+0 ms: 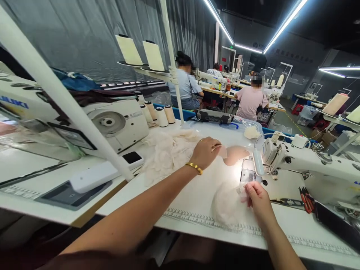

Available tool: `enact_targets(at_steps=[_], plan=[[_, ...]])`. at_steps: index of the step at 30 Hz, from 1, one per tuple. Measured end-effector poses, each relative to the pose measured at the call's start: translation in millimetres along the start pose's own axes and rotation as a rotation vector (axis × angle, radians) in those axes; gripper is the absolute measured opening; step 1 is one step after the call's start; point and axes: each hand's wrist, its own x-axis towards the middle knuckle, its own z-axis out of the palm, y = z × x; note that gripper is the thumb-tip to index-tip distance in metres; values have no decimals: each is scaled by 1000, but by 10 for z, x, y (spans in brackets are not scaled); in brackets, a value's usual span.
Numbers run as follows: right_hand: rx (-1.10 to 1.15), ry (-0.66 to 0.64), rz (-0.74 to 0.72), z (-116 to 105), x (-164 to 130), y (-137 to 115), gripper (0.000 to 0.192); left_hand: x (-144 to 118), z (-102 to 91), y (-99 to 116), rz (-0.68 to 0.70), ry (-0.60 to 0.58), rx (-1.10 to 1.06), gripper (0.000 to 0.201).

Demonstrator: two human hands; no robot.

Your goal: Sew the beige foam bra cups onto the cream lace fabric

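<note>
Head view, left to right: a sewing machine (pixel 115 123) marked "JUKI" stands at the desk (pixel 197 195) edge. Left hand (pixel 206 152), fingers closed on a small pale fabric piece (pixel 222 151), reaches over the lace pile (pixel 168 153). Right hand (pixel 257 198) pinches a cream lace piece (pixel 229 204) flat beside the needle plate (pixel 247 174), apparently to steady it under the lamp. A dark case (pixel 215 117) behind reads "Classen", uncertainly.

One head-worn view, looking forward and down, tilted, close over the near edge of the sewing table (pixel 197 195); it faces across to the sewing machine (pixel 303 161) and the workshop rows beyond.
</note>
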Motion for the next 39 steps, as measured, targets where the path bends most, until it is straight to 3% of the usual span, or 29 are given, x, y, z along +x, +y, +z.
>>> enact_targets(at_steps=[6, 9, 13, 17, 18, 21, 23, 27, 29, 32, 35, 39], plan=[[186, -64, 34, -81, -41, -32, 63, -592, 27, 265, 2, -139, -155, 20], [62, -92, -9, -95, -120, -73, 59, -731, 131, 419, 22, -195, -112, 15], [-221, -131, -99, -59, -289, -218, 34, -709, 216, 556, 142, -288, 70, 18], [-572, -256, -343, -45, -455, -449, 9, -558, 211, 623, 400, -637, -20, 82], [-649, -277, -415, -57, -481, -508, 9, -512, 198, 630, 417, -742, -43, 81], [-826, -229, -615, -108, -502, -654, 10, -398, 130, 621, 328, -920, -38, 38], [-910, -100, -767, -124, -465, -708, 11, -367, 72, 590, 310, -825, -1, 17], [-919, 112, -1045, -77, -258, -628, 22, -412, 1, 463, 562, -265, 286, 10], [-922, 114, -1108, -72, -97, -482, 29, -453, 25, 368, 718, -92, 496, 12], [-1046, -41, -1120, -172, 166, -215, 28, -478, 172, 234, 878, -125, 674, 14], [-1111, -223, -1120, -374, 365, -47, 27, -406, 436, 188, 983, -236, 635, 18], [-1162, -372, -1058, -631, 441, -46, 28, -216, 815, 224, 970, -238, 680, 23]])
